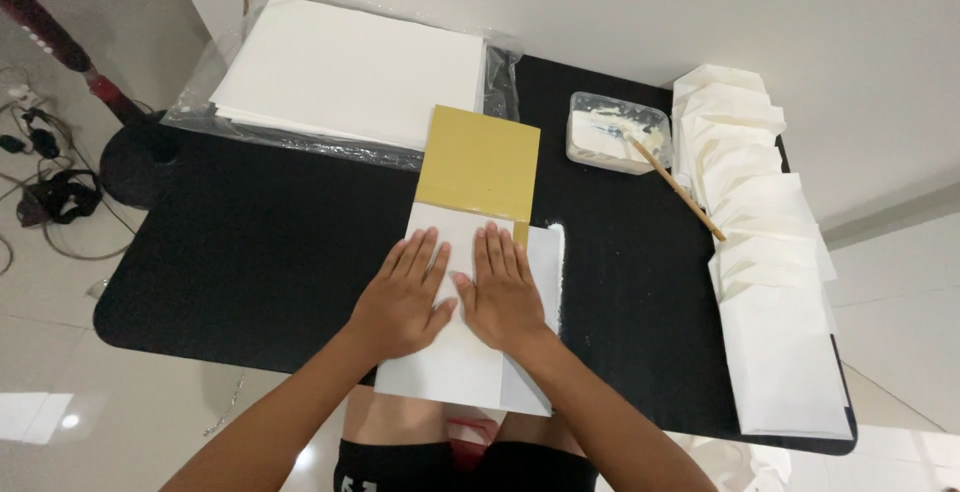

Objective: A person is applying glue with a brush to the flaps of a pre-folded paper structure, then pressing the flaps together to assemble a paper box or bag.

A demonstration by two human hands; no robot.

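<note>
Glue under the folded white sheet (pixel 455 352) may smear, I judge, if my flat, ungripping left hand (pixel 400 297) and right hand (pixel 503 292) slide.

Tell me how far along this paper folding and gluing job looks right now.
Done: a row of finished folded white pieces lines the table's right side. In hand: left hand and right hand press flat on a folded white sheet over a yellow board. Left: a thick stack of blank sheets; the paste tub still holds paste.

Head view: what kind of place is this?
Likely a home paper-bag craft table: paper stack, glue tub, row of folded bags. Both hands press a white sheet flat.
</note>
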